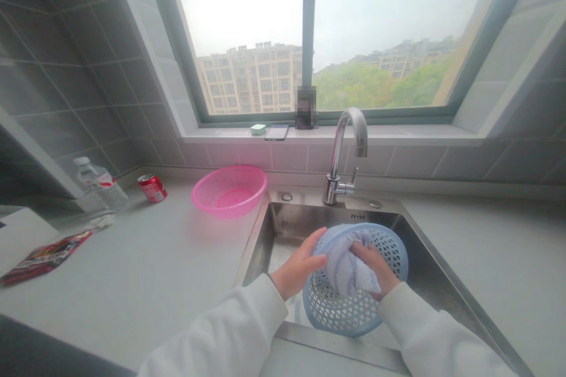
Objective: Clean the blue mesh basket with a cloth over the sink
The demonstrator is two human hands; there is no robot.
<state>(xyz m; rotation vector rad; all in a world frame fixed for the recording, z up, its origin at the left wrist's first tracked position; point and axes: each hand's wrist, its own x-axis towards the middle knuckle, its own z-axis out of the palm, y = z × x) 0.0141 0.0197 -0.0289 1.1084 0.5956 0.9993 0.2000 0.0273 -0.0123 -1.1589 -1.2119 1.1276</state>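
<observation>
A blue plastic colander with a lattice of holes is held tilted over the metal sink, its inside facing me. My left hand grips its left rim, thumb on the near side and the other fingers partly hidden. Inside the bowl, my right hand is closed on a bunched pale cloth that lies against the colander's inner wall. Some of the right fingers are hidden in the cloth's folds.
A chrome faucet rises behind the sink. Left of it stands a pink basket. Farther left are a red can, a plastic bottle and a red packet. A phone and a green box lie on the windowsill.
</observation>
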